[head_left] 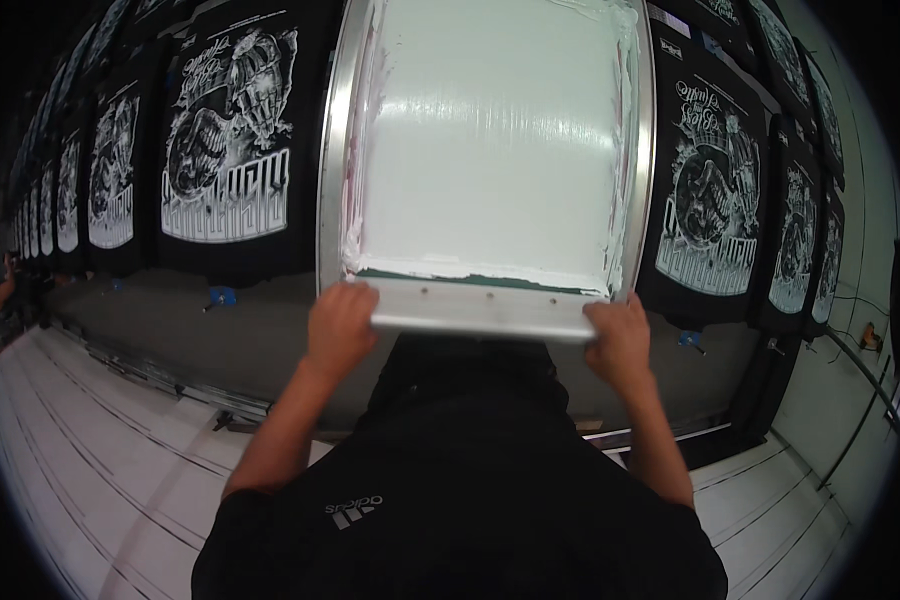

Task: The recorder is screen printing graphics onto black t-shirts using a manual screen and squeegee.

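A screen-printing frame (490, 316) with silver metal sides reaches away from me. White ink (490, 160) coats its mesh, thicker and smeared along both sides. A narrow dark green strip (480, 281) shows between the ink and the near metal bar, which carries several small bolts. My left hand (342, 318) is closed around the left end of that bar. At the right end, my right hand (618, 340) grips it the same way. Both hands are slightly blurred. Whatever lies under the frame is hidden, and its far end runs out of view.
Black shirts with white prints lie in rows on both sides, including one at the left (228, 140) and one at the right (712, 190). Blue clamps (222, 297) sit along the table's near edge. Another person's arm (6, 285) shows far left. A pale wall (840, 400) rises at right.
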